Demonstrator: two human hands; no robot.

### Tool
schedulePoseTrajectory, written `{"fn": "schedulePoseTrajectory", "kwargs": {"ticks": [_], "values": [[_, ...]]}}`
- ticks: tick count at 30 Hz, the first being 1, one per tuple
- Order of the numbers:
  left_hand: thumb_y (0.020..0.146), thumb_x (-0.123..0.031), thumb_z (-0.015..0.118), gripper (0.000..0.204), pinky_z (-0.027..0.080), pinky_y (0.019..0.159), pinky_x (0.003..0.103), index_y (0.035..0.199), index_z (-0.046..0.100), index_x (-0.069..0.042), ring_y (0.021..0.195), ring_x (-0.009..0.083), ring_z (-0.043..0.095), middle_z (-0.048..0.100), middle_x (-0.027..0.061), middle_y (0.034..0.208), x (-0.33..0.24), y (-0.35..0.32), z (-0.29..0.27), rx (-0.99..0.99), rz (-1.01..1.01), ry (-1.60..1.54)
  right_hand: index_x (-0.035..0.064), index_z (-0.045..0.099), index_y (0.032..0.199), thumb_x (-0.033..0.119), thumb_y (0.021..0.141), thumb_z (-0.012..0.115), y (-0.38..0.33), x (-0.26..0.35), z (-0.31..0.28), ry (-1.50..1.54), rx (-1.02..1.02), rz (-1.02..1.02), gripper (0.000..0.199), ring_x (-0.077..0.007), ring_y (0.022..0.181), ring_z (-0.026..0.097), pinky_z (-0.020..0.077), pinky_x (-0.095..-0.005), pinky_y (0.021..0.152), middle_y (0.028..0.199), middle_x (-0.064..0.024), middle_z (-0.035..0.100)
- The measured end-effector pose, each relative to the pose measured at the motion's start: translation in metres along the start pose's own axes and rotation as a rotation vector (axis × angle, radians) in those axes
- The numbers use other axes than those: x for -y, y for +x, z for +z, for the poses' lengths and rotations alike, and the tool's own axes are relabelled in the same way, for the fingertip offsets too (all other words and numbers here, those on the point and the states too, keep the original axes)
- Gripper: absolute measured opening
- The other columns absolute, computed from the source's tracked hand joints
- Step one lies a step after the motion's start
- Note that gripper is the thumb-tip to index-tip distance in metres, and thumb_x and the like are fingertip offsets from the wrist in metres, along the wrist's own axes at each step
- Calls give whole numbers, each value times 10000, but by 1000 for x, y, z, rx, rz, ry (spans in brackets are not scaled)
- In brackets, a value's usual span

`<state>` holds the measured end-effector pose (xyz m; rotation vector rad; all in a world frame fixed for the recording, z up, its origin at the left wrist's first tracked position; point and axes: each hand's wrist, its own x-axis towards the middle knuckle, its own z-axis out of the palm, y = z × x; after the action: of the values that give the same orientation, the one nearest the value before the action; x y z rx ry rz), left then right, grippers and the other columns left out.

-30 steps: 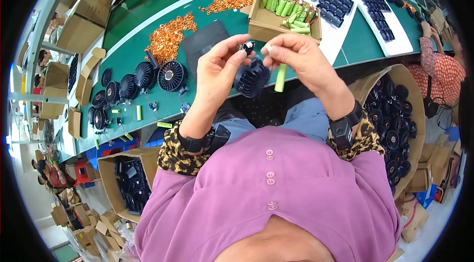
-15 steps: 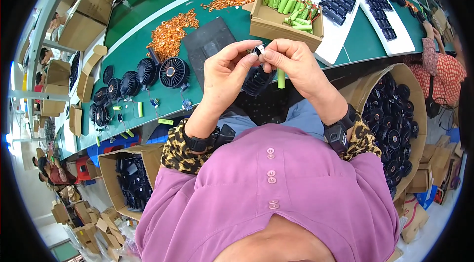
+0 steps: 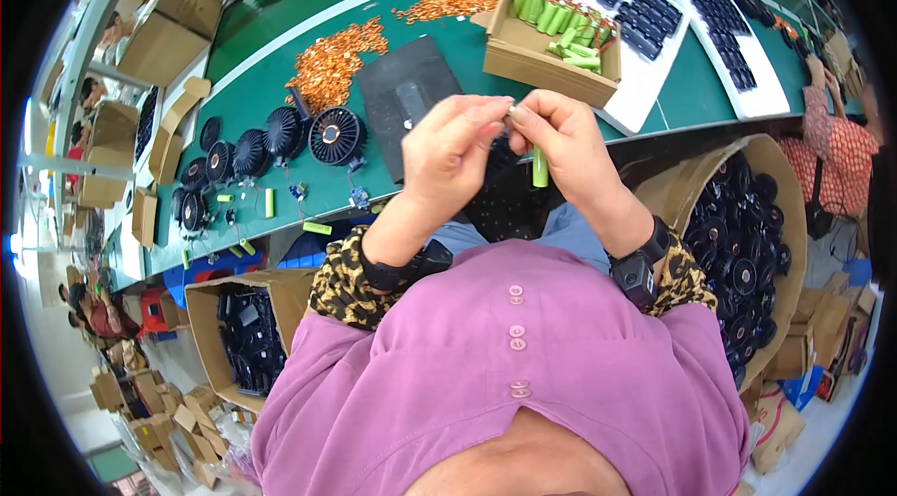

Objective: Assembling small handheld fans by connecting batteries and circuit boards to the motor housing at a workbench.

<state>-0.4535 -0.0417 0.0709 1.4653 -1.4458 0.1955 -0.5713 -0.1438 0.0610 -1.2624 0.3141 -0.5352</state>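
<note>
Above my lap, near the bench edge, my left hand (image 3: 444,155) and my right hand (image 3: 568,143) meet at the fingertips. Both are closed in a pinch around a tiny pale piece (image 3: 512,109), too small to name. Below my right fingers hangs a green cylindrical battery (image 3: 540,169); what it hangs from is hidden. Behind my left fingers a dark fan part (image 3: 501,164) shows only in a small patch, mostly covered. A flat black mat (image 3: 397,85) lies on the bench just beyond my left hand.
On the green bench stand a cardboard box (image 3: 551,77) of green batteries, white trays (image 3: 645,85) of black parts, orange pieces (image 3: 336,62) and several black fans (image 3: 336,135). Cartons (image 3: 790,216) of dark parts flank me. A co-worker's arm (image 3: 818,104) is at far right.
My hands have shifted slightly down and right. The left hand has turned, covering more of the dark fan part. The white connector plain at the fingertips before is now mostly hidden.
</note>
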Motion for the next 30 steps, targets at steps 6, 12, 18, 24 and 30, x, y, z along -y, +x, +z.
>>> {"fn": "schedulePoseTrajectory", "kwargs": {"ticks": [6, 12, 18, 24, 30], "values": [[795, -58, 585, 239, 494, 697, 301, 1034, 591, -37, 782, 208, 633, 647, 81, 850, 6, 2, -9, 38, 61, -229, 8, 584, 774, 86, 851, 565, -5, 18, 2, -226, -49, -104, 112, -57, 601, 520, 409, -184, 556, 647, -11, 560], [876, -611, 282, 661, 518, 524, 309, 1164, 460, -43, 599, 264, 630, 614, 222, 736, 18, -26, -52, 445, -1250, -951, -11, 579, 883, 39, 855, 548, 2, 37, 47, -156, 211, -44, 65, -66, 620, 544, 415, -176, 552, 727, -29, 599], [823, -612, 423, 798, 474, 826, 442, 1377, 208, -80, 1036, 299, 542, 421, 163, 1272, 32, -67, -80, 106, -1167, -1668, -1, 593, 868, 5, 776, 591, 7, 9, 111, -584, 686, -432, 92, -195, 629, 587, 457, -279, 587, 728, -103, 600], [807, -177, 645, 621, 532, 731, 389, 1309, 288, -105, 934, 357, 587, 476, 130, 1203, 20, -58, -167, -219, -850, -1404, 24, 556, 946, 27, 740, 604, 33, -26, 167, -720, 1013, -540, 212, -312, 803, 573, 468, -387, 690, 829, -143, 586], [832, -95, 593, 425, 361, 419, 135, 1210, 414, -19, 673, 136, 607, 578, 96, 1007, 72, -83, -328, -519, -762, -689, 55, 523, 1116, 25, 715, 636, 56, -40, 192, -618, 874, -620, 417, -315, 1071, 486, 430, -370, 884, 1158, -148, 504]]}}
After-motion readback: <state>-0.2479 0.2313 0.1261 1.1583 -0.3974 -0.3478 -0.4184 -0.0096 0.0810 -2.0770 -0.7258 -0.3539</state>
